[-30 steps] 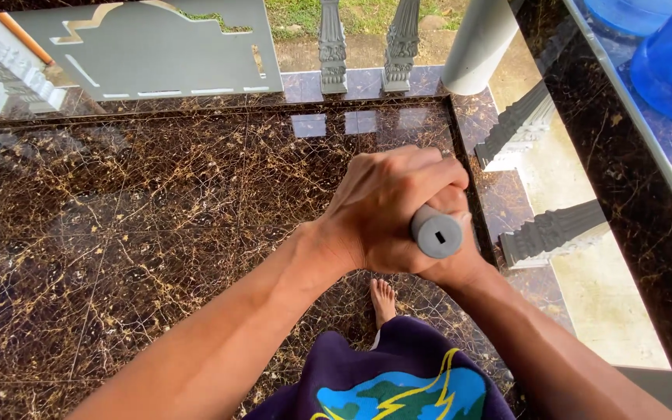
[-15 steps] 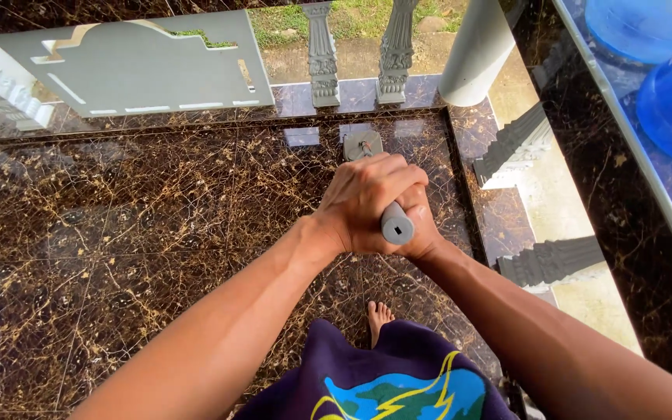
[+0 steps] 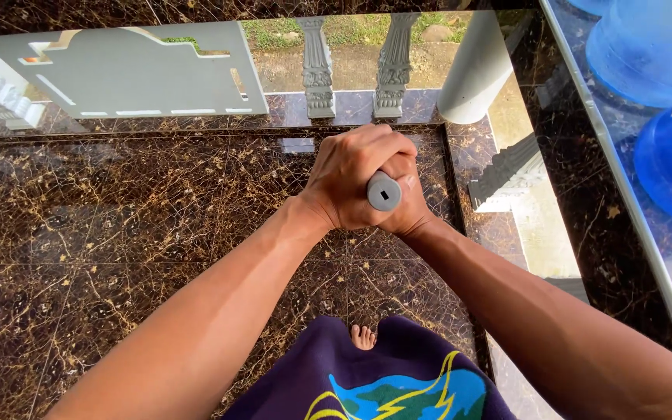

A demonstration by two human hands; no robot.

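Holding tight, the left hand [image 3: 351,175] wraps over the right hand [image 3: 410,208], and both are closed around a grey handle [image 3: 383,191]. The handle's round end points up. It sits above the shiny brown floor [image 3: 118,233], near two grey pillars [image 3: 316,70].

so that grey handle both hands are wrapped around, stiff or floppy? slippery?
Grey handle: probably stiff, its end cap looks like a moulded plastic tube. The left hand and right hand are stacked tight around it, so grip seems secure. Weight can't be judged.
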